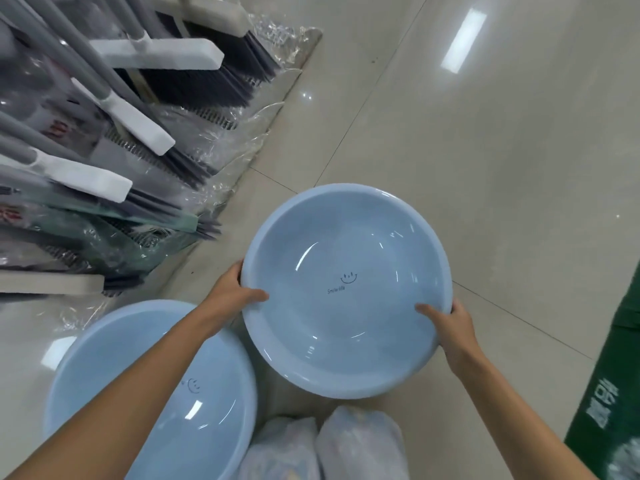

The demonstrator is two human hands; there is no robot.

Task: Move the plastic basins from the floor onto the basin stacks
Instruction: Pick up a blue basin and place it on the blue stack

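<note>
I hold a round light-blue plastic basin (346, 258) with a small smile print inside, lifted above the tiled floor in the middle of the view. My left hand (230, 289) grips its left rim, thumb inside the bowl. My right hand (448, 323) grips its right rim the same way. A second light-blue basin (104, 375) of the same kind sits at the lower left, partly hidden under my left forearm; whether it tops a stack cannot be told.
Brooms with grey handles and white heads (138, 133), wrapped in clear plastic, lean along the left. A green box (613, 393) stands at the right edge. My feet in pale shoe covers (329, 445) show at the bottom. Glossy beige floor tiles (485, 150) spread ahead.
</note>
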